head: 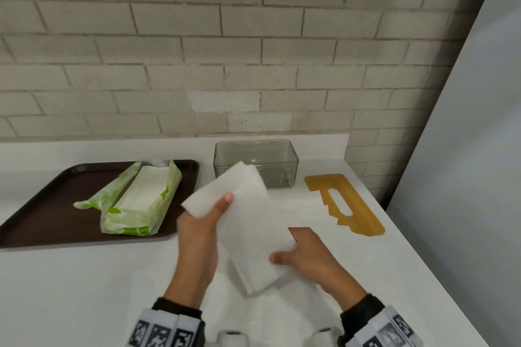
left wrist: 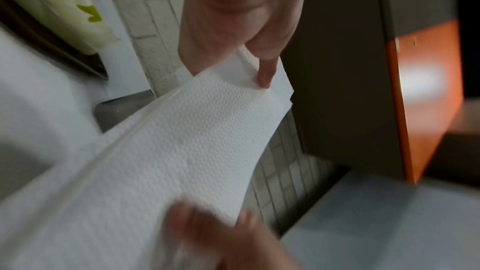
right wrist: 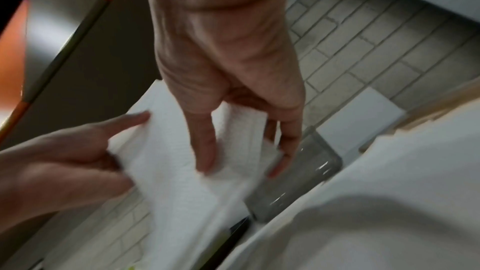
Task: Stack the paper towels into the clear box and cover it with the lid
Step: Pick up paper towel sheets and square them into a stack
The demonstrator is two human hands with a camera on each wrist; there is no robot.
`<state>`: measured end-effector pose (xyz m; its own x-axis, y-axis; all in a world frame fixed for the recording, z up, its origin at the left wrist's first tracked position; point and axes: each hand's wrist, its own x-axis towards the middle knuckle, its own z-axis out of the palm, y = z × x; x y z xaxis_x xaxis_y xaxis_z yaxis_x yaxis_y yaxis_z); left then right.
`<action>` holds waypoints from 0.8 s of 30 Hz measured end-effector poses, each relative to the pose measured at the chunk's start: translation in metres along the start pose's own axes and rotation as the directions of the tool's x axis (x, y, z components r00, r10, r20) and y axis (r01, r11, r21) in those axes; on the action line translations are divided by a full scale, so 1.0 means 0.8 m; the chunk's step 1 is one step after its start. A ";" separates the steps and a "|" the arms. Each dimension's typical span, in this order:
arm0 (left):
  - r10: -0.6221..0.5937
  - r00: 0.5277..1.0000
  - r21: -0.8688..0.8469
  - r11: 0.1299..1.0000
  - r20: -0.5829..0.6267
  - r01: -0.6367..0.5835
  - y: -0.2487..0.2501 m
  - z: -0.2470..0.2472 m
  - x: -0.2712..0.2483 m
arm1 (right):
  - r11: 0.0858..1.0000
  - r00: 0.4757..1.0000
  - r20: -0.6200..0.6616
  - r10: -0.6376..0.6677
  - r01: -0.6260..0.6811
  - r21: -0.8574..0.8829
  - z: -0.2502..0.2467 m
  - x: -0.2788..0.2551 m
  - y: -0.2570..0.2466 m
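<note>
I have a thick white stack of embossed, dimpled paper towels point(head: 248, 222) held in the air above the white surface point(head: 84, 290), tilted, its far end overlapping my view of the clear rectangular plastic box point(head: 282, 160). My left hand point(head: 200, 231) grasps the stack's far left corner, thumb on top and the rest of the fingers point(left wrist: 265, 73) wrapped under it. My right hand point(head: 307, 256) pinches the near right edge, thumb over the top, fingers point(right wrist: 205, 151) beneath.

The box stands open against the back of the surface, smoky and see-through with rounded corners, nothing in it that I can make out. Just to its right lies the flat mustard-yellow lid point(head: 346, 203) with a slot cut through its middle, well apart from my hands. To the left sits a dark brown rectangular tray point(head: 42, 205) carrying a torn-open green-and-white plastic wrapper point(head: 141, 200) with more white towels inside. Behind everything runs a pale grey brick wall point(head: 197, 51), and a plain light panel point(head: 479, 149) closes off the right side.
</note>
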<state>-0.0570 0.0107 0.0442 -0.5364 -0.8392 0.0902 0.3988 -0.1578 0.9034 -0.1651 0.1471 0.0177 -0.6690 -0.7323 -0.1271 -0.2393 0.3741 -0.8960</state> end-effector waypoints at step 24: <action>-0.141 0.990 0.479 0.868 -0.016 0.131 -0.052 -0.070 -0.024 | 0.954 0.967 -0.231 0.106 -0.033 0.299 -0.027 -0.010 0.037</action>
<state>-0.0217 0.0042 -0.0188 -0.5752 -0.8168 -0.0445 -0.0805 0.0024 0.9967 -0.1819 0.1768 0.0012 -0.8353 -0.5367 -0.1197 0.0044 0.2112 -0.9774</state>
